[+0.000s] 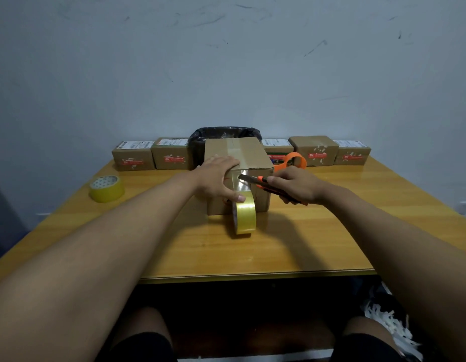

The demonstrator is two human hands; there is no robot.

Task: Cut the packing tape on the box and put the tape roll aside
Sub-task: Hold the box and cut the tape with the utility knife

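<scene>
A brown cardboard box (249, 155) stands at the middle of the wooden table (292, 244), with clear packing tape running over its top and down its near face. A yellowish tape roll (244, 216) hangs against that near face, still joined to the tape strip. My left hand (218, 178) lies on the box's near top edge, thumb pressing by the roll. My right hand (296, 186) grips an orange and black utility knife (255, 181), its blade touching the tape just above the roll.
A second tape roll (106, 188) lies flat at the table's left. A row of small taped boxes (170, 154) lines the far edge, beside a black-lined bin (224, 133). Orange scissors (294, 160) rest behind the box on the right.
</scene>
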